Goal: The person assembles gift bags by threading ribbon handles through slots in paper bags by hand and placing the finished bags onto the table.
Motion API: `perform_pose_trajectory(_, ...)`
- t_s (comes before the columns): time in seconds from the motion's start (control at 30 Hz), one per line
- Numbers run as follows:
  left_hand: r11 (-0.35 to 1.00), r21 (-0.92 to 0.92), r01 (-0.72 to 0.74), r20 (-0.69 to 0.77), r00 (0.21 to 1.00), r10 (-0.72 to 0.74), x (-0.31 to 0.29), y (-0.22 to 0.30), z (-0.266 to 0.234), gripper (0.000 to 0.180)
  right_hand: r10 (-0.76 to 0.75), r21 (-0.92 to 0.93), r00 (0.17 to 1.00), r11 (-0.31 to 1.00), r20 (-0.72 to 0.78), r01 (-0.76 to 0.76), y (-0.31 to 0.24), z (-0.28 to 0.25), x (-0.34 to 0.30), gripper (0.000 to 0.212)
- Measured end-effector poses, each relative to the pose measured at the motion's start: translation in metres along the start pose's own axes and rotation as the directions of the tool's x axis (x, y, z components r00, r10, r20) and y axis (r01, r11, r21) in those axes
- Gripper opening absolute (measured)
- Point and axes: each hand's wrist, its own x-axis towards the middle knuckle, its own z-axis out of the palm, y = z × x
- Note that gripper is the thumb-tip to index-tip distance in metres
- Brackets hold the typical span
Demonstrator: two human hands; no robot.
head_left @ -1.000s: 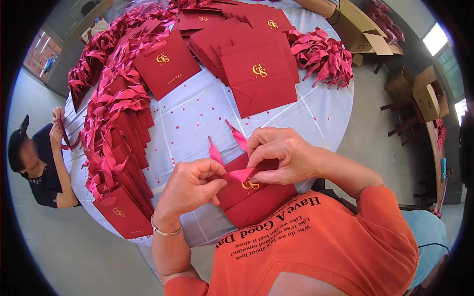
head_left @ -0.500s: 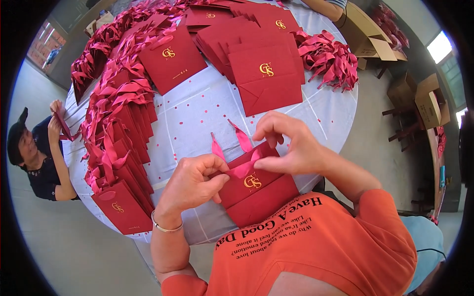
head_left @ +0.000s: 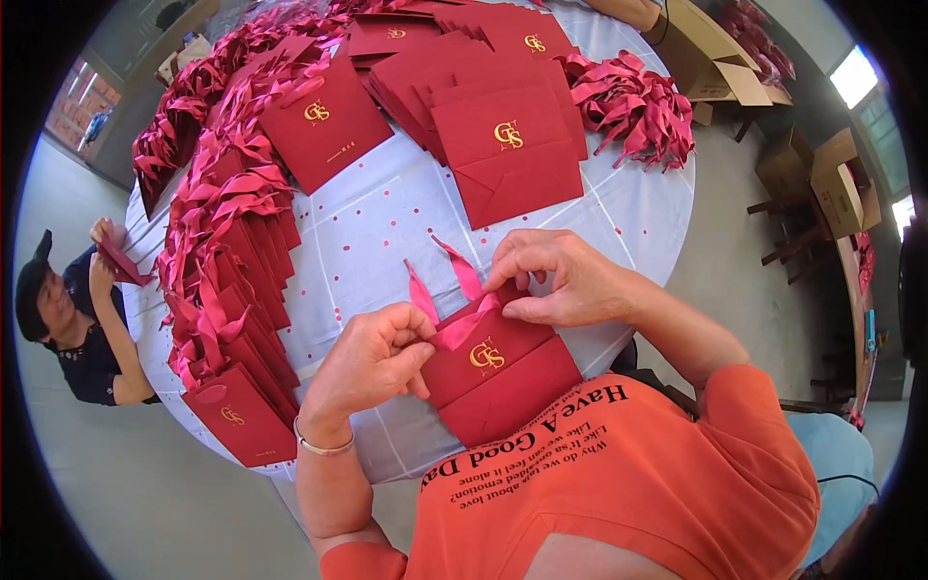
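Pinching a glossy pink ribbon (head_left: 464,332) in head view: left hand (head_left: 379,358) at one end, right hand (head_left: 565,280) at other. Creased red paper bag (head_left: 503,382), gold lettering, at near table (head_left: 372,285) edge, before black-printed orange shirt (head_left: 628,483).

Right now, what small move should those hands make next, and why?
Perhaps the right hand should ease gently outward to straighten the pink ribbon. The ribbon curves across the upper front of the red bag, with one end by the left hand and the other by the right hand's fingertips.
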Motion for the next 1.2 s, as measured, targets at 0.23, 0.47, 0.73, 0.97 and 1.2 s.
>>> perform_pose_trajectory(0.23, 0.999, 0.011, 0.043, -0.038, 0.998, -0.042, 0.001, 0.005, 0.003, 0.008, -0.006, -0.001, 0.997, 1.0, 0.072, 0.006, -0.001, 0.007, 0.007, 0.034)
perform_pose_trajectory(0.47, 0.999, 0.01, -0.031, -0.135, 0.99, 0.032, -0.001, 0.006, 0.008, 0.01, -0.052, -0.043, 0.998, 0.998, 0.042, 0.054, -0.01, 0.008, 0.01, 0.029)
perform_pose_trajectory(0.73, 0.978, 0.17, -0.117, -0.188, 0.971, 0.148, 0.001, -0.002, 0.014, 0.014, -0.4, -0.363, 0.909, 0.869, -0.113, 0.337, -0.015, 0.033, 0.016, 0.022)
perform_pose_trajectory(0.97, 0.993, 0.101, -0.055, -0.083, 0.995, 0.063, -0.004, 0.005, 0.003, 0.014, -0.666, -0.671, 0.745, 0.569, -0.036, 0.476, -0.012, 0.034, 0.015, 0.024)
perform_pose_trajectory(1.2, 1.0, -0.023, -0.001, -0.031, 1.0, 0.0, -0.004, 0.005, -0.002, 0.022, -0.105, -0.079, 0.919, 0.994, -0.38, 0.08, -0.018, -0.005, 0.015, 0.007)
